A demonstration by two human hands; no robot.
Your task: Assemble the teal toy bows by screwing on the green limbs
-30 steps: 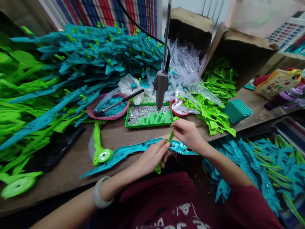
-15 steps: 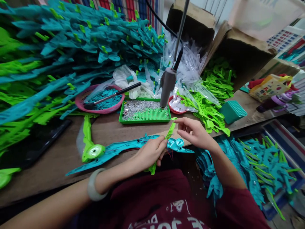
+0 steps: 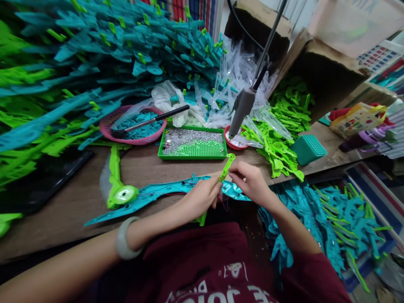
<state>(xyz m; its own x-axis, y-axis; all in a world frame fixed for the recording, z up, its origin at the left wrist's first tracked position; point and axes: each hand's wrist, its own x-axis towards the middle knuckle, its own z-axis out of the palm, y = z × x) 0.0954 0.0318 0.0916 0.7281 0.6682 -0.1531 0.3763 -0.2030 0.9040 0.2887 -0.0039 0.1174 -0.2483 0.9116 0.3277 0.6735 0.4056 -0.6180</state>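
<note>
The left hand (image 3: 204, 192) curls closed, the right hand (image 3: 250, 180) arches just beside it, and both forearms (image 3: 154, 229) converge.

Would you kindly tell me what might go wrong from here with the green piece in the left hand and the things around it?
Thin red wires hang beside the left hand, so they might snag as it moves the green piece. The long blue part lies by the near edge of the bench; a nudge could push it off. The shallow green tray of small metal bits sits beyond it, so a knock might scatter them.
</note>
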